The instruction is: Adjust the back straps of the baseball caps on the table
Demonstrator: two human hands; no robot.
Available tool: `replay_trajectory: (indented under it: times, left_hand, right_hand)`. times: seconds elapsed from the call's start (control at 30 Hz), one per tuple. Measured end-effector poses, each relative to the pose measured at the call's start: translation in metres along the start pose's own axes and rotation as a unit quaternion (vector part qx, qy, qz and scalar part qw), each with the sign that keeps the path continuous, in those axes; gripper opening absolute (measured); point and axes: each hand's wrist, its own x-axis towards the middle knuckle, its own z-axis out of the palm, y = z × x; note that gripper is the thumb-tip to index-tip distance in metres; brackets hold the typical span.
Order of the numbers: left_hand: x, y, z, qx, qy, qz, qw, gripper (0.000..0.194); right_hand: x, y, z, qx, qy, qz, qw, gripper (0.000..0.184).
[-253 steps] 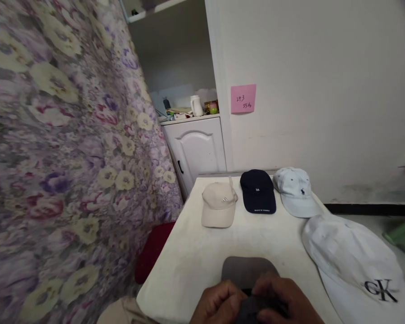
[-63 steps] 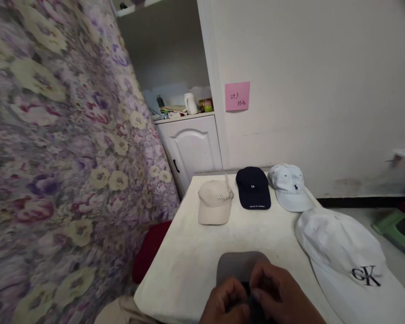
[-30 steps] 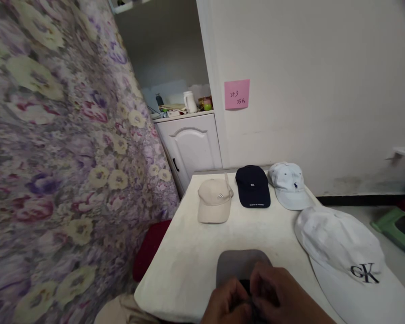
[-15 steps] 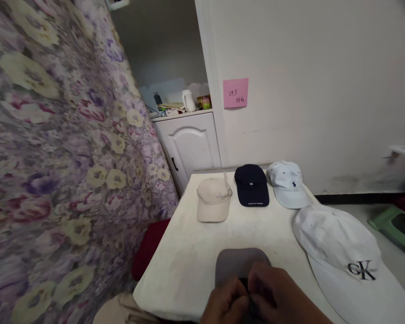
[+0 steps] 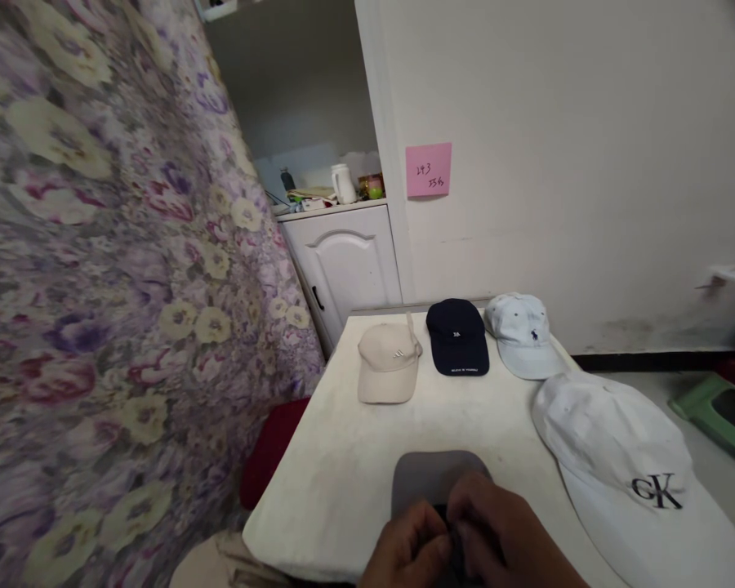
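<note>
A grey cap point(image 5: 425, 475) lies at the near edge of the table, its brim pointing away from me. My left hand point(image 5: 412, 549) and my right hand point(image 5: 496, 527) are close together over its crown, fingers curled and pinching at a dark part of it. Exactly which part they grip is hidden by the fingers. Right of my hands is a large white cap point(image 5: 618, 457) with black letters. Farther back stand a beige cap point(image 5: 387, 367), a navy cap point(image 5: 457, 339) and a pale blue cap point(image 5: 523, 335) in a row.
The caps rest on a table with a white cloth point(image 5: 324, 474). A floral curtain point(image 5: 128, 286) hangs at the left, by a dark red seat point(image 5: 273, 449). Behind are a white cabinet point(image 5: 349, 261) and a wall with a pink note point(image 5: 429, 170). A green stool point(image 5: 719, 416) stands at right.
My right hand has shifted slightly left and its fingers have moved a little against the grey cap. The other caps stay where they were.
</note>
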Motion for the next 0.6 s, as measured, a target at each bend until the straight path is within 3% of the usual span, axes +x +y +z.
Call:
replay_trajectory:
  times: [0.17, 0.43, 0.6]
  left_hand:
    - [0.0, 0.009, -0.004, -0.007, 0.002, 0.002, 1.0, 0.039]
    - [0.0, 0.009, -0.005, -0.021, 0.003, -0.006, 1.0, 0.05]
    - [-0.001, 0.012, -0.007, -0.017, 0.008, -0.004, 1.0, 0.05]
  right_hand:
    - [-0.002, 0.003, -0.012, 0.05, -0.007, -0.001, 0.999, 0.021]
    - [0.001, 0.015, -0.006, 0.167, -0.044, 0.014, 0.985, 0.026]
    - [0.002, 0.016, -0.008, 0.114, -0.032, -0.033, 0.992, 0.031]
